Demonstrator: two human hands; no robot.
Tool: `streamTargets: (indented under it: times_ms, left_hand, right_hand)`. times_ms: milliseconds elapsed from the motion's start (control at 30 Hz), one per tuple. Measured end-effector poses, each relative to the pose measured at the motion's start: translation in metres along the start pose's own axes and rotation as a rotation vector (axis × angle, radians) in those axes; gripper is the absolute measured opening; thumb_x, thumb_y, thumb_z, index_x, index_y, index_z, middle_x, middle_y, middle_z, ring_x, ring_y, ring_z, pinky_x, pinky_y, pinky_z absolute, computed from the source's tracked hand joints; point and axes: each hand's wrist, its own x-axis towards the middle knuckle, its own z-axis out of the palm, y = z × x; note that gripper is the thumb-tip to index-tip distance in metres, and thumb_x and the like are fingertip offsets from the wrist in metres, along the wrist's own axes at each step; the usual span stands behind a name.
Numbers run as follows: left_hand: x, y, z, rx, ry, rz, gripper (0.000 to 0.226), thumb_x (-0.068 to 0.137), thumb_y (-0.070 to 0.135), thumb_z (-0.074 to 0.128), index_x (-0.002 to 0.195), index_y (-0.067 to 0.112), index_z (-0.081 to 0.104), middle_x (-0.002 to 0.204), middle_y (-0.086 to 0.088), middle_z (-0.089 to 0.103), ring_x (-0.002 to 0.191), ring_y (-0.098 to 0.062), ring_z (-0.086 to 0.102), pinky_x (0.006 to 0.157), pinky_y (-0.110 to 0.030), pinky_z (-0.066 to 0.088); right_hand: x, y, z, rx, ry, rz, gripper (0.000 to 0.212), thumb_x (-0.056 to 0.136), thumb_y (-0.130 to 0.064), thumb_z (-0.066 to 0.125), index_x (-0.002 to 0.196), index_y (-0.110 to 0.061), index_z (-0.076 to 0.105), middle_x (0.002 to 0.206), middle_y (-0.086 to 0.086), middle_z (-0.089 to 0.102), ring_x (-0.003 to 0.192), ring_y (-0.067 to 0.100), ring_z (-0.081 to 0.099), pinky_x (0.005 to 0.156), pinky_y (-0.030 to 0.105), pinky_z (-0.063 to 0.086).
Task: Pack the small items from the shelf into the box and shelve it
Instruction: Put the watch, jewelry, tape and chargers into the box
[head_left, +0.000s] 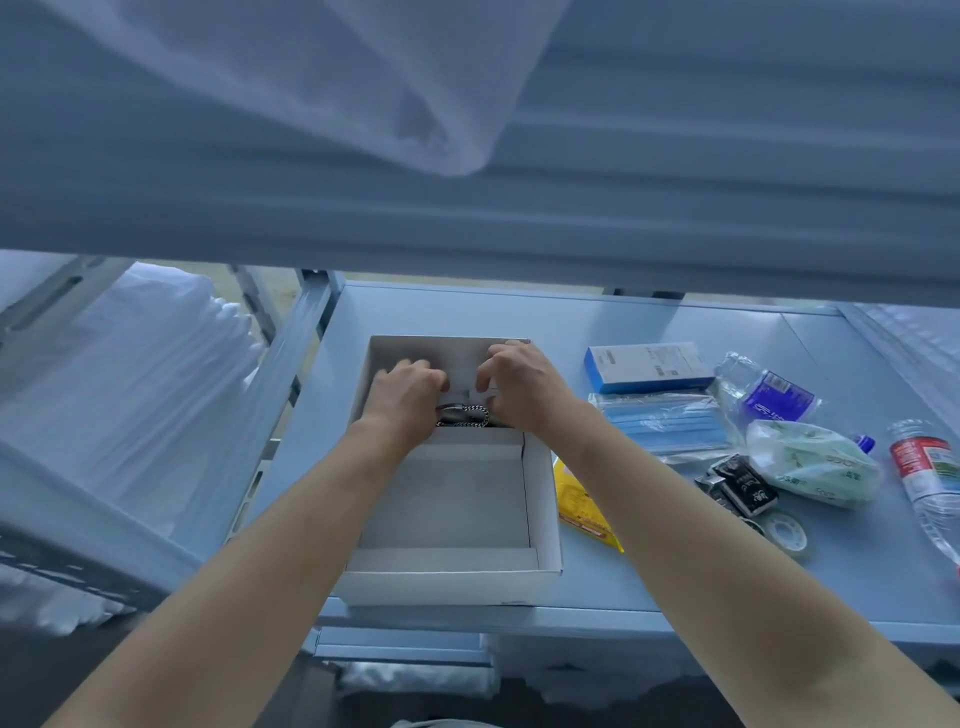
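An open white box (543, 499) sits on the blue-grey shelf (675, 571); its near half holds nothing. Both my hands reach into its far half. My left hand (408, 389) and my right hand (522, 382) have curled fingers at either side of a coiled black-and-white braided cable (467, 415), which lies at the bottom of the box. A white piece shows between the hands; what it is I cannot tell. To the right of the box lie small items: a yellow packet (582, 501), a pack of blue face masks (667, 423) and a blue-and-white carton (649, 366).
Further right on the shelf lie black sachets (743, 486), a tape roll (787, 532), a green tissue pack (810, 462), a crushed bottle with a purple label (769, 397) and a red-label bottle (924, 473). The upper shelf (467, 234) overhangs close above. White bundles (130, 374) fill the left rack.
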Motion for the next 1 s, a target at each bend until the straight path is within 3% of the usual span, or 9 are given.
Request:
streamTargets:
  times_ms: [133,267,533,733,900,1000]
  left_hand:
    - [-0.003,0.0,-0.003,-0.061,0.053,-0.011,0.032,0.092,0.019,0.065,0.123,0.027,0.068,0.118,-0.001,0.062,0.119,-0.026,0.053,0.095,-0.04,0.042]
    - [-0.007,0.002,-0.01,-0.133,0.134,-0.011,0.028,0.094,0.022,0.066,0.121,0.024,0.071,0.118,0.001,0.065,0.114,-0.025,0.056,0.095,-0.04,0.045]
    - [-0.015,0.041,-0.035,-0.252,0.275,0.098,0.021,0.095,0.023,0.069,0.114,0.017,0.074,0.114,-0.001,0.07,0.113,-0.027,0.061,0.094,-0.044,0.05]
    - [-0.016,0.102,-0.043,-0.305,0.343,0.218,0.021,0.093,0.018,0.069,0.113,0.014,0.075,0.112,-0.005,0.072,0.108,-0.029,0.064,0.091,-0.045,0.052]
    - [-0.015,0.151,-0.033,-0.313,0.309,0.276,0.021,0.095,0.022,0.068,0.115,0.019,0.074,0.112,0.0,0.071,0.107,-0.025,0.063,0.089,-0.044,0.052]
    - [-0.013,0.18,-0.021,-0.316,0.271,0.301,0.022,0.096,0.024,0.067,0.117,0.02,0.073,0.113,0.001,0.071,0.106,-0.024,0.062,0.088,-0.042,0.052]
  right_hand:
    - [-0.012,0.005,0.0,0.251,0.177,0.039,0.012,0.083,-0.003,0.071,0.087,-0.01,0.08,0.101,0.003,0.071,0.1,0.023,0.058,0.083,0.024,0.04]
    - [-0.036,0.019,-0.006,0.295,0.265,0.013,0.013,0.087,-0.003,0.069,0.094,-0.007,0.079,0.108,0.003,0.072,0.105,0.024,0.06,0.093,0.031,0.049]
    - [-0.077,0.053,-0.017,0.3,0.315,0.002,0.026,0.095,-0.019,0.069,0.119,-0.01,0.074,0.128,0.004,0.067,0.12,0.023,0.059,0.103,0.039,0.048]
    - [-0.109,0.09,-0.023,0.308,0.317,0.054,0.027,0.093,-0.016,0.071,0.119,-0.01,0.074,0.127,0.004,0.068,0.119,0.024,0.06,0.102,0.04,0.049]
    - [-0.148,0.128,-0.026,0.321,0.31,0.148,0.028,0.091,-0.014,0.072,0.119,-0.011,0.074,0.127,0.001,0.068,0.12,0.021,0.059,0.101,0.029,0.044]
    - [-0.173,0.15,-0.028,0.327,0.297,0.194,0.028,0.091,-0.014,0.072,0.119,-0.01,0.074,0.127,0.002,0.068,0.121,0.02,0.059,0.104,0.034,0.047]
